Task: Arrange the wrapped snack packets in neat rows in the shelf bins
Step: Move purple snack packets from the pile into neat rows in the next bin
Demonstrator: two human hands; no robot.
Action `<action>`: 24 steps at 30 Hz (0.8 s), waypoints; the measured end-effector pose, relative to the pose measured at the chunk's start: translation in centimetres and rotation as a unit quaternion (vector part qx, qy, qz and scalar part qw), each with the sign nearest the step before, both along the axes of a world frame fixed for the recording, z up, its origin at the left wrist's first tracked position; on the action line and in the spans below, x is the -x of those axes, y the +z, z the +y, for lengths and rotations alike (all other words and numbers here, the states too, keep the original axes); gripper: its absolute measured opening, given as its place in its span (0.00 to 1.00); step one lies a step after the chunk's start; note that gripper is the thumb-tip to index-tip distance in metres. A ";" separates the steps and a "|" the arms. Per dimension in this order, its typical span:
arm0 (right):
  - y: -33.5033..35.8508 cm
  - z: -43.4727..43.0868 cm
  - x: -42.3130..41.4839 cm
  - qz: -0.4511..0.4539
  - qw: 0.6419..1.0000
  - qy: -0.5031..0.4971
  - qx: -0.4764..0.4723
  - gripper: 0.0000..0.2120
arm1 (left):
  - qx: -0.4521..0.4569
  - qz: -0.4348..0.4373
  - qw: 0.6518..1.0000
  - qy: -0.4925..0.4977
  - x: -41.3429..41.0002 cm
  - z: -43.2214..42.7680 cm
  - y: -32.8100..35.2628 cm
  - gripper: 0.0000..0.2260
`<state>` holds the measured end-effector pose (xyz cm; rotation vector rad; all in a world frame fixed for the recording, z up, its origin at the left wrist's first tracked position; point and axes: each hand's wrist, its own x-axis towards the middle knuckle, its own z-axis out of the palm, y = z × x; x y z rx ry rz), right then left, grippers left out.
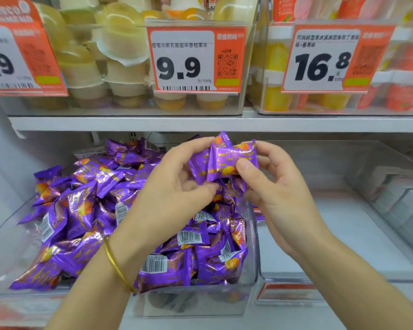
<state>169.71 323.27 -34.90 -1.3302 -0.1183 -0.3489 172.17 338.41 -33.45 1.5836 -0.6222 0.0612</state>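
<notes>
Above clear plastic bin, left hand and right hand pinched purple foil snack packets (gathering step); row placement likely next.

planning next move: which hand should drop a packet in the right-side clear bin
Right hand: its fingers pinch the front purple packet and it is nearest the clear bin. The left hand is farther.

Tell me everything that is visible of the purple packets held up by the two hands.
The held packets are small, pillow-shaped, of shiny foil-like film, purple with gold lettering and orange pictures, their ends crimped. At least two are bunched together above the pile in the clear bin. The left hand pinches them from the left; the right hand from the right, thumb on the front.
</notes>
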 end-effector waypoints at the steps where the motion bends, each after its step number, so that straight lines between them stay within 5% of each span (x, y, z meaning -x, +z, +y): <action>1: 0.0 0.0 0.0 0.000 1.000 0.002 0.011 0.19 | 0.038 0.042 0.998 -0.034 0.3 -0.1 0.1 0.22; 8: 0.2 -0.9 0.0 0.024 0.996 0.074 0.048 0.26 | 0.086 0.068 0.994 0.022 -0.1 -0.2 -0.1 0.13; 13: 0.2 -3.5 -0.2 0.055 0.997 0.035 0.038 0.23 | 0.086 0.085 0.990 0.071 -0.5 0.3 -0.2 0.09; 18: 0.7 -3.4 0.8 -0.080 0.988 -0.041 0.127 0.21 | 0.010 0.061 0.993 0.101 0.3 -0.5 0.2 0.07; 24: 0.7 -2.5 1.2 -0.204 0.935 -0.023 0.290 0.14 | -0.022 0.064 0.995 0.071 0.8 -1.3 0.5 0.08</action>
